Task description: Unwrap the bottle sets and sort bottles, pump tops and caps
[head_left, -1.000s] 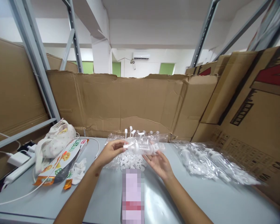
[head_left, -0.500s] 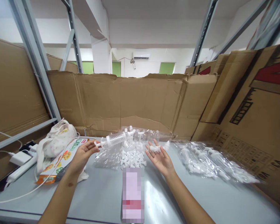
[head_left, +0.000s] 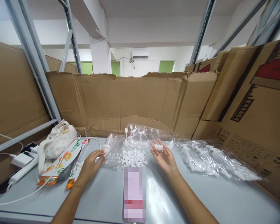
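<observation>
My left hand (head_left: 93,162) is closed, with thumb and fingertips on the white end of a clear plastic syringe (head_left: 108,143). The syringe points away from me, tilted over a clear plastic bag (head_left: 115,157). My right hand (head_left: 164,160) is palm up with its fingers slightly curled, holding a few small white plastic nozzles (head_left: 158,147). Between my hands lies a pile of small white plastic pieces (head_left: 133,158). Behind the pile, white plunger-like parts (head_left: 131,137) stand on or beside the clear wrap.
A phone with a blurred screen (head_left: 134,196) lies in front of the pile. Bagged white parts (head_left: 214,161) are at right. Snack packaging (head_left: 67,160), a cloth bag (head_left: 58,143) and a power strip (head_left: 23,169) sit at left. A cardboard wall (head_left: 130,102) closes off the back.
My left hand has moved down and right, turning the syringe from roughly level to pointing away from me. My right hand has shifted slightly right, still carrying the nozzles.
</observation>
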The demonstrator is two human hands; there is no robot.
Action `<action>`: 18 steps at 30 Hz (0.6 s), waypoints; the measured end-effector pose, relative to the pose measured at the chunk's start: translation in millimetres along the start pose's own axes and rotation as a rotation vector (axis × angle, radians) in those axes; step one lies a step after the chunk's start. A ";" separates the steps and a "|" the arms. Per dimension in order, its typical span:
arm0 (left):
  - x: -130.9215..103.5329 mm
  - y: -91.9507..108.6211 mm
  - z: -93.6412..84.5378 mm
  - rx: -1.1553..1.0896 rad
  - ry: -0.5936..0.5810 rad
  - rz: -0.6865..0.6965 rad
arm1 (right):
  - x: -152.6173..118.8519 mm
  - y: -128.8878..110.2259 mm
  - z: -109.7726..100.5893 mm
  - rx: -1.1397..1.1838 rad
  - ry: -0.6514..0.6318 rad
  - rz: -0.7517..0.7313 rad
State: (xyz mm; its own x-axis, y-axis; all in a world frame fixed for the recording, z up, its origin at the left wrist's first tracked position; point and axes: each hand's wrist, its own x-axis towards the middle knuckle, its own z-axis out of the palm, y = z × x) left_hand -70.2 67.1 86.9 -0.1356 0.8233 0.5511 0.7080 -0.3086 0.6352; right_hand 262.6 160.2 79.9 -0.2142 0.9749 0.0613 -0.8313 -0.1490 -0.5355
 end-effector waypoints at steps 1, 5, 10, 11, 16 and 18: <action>-1.4 -0.6 4.1 0.074 -0.034 0.047 | -0.2 0.3 0.1 -0.002 0.001 0.005; -7.9 -0.8 15.5 0.236 -0.171 0.166 | -0.9 1.8 0.6 -0.018 0.015 0.010; -13.5 28.3 14.6 0.083 -0.082 0.105 | -1.5 4.4 2.5 -0.069 0.018 -0.006; -13.2 38.5 14.5 -0.013 -0.036 0.059 | -1.9 5.4 3.5 -0.089 0.011 -0.010; 6.1 81.6 28.2 -0.661 -0.057 -0.226 | -5.9 10.7 9.1 -0.164 -0.035 -0.003; 20.5 87.5 39.6 -0.853 -0.003 -0.354 | -7.5 11.2 10.5 -0.189 -0.046 -0.001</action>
State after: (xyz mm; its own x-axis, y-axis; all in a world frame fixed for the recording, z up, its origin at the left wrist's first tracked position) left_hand 16.4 75.9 132.3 -0.2440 0.9377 0.2476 -0.1253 -0.2836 0.9507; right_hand 249.5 149.5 82.3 -0.2405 0.9657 0.0984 -0.7211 -0.1098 -0.6841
